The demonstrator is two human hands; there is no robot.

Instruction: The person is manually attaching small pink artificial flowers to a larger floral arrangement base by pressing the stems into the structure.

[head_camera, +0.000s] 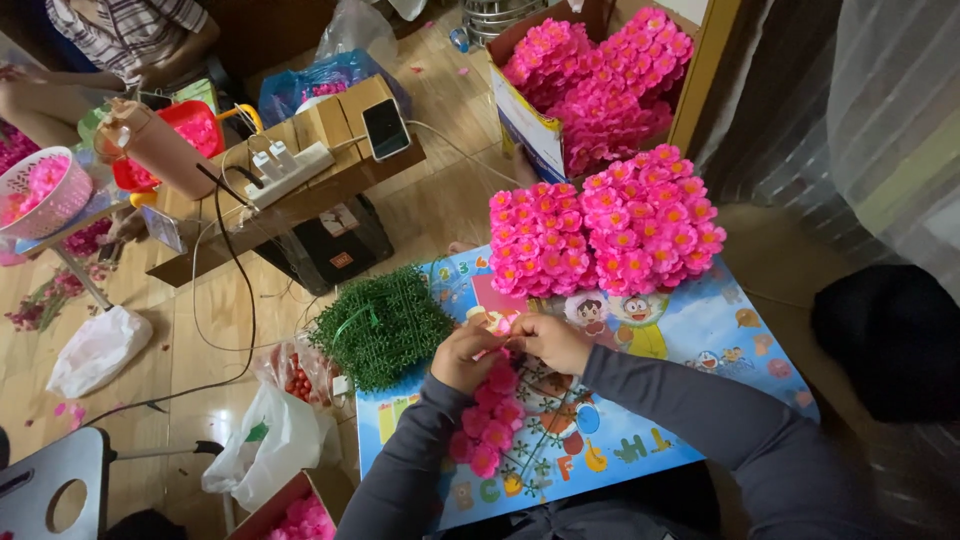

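The left hand and the right hand are close together over a low counter with a bright cartoon top. Both hands pinch a bunch of pink flowers that hangs down toward the person. A bundle of green leaves lies just beside the left hand. Finished pink flower bundles sit at the far edge. A cardboard box full of pink flowers stands behind them on the floor.

A single head-worn camera looks steeply down from above the person's shoulders, close over both forearms and the low table. It faces forward across the floor toward a box at the frame's top.
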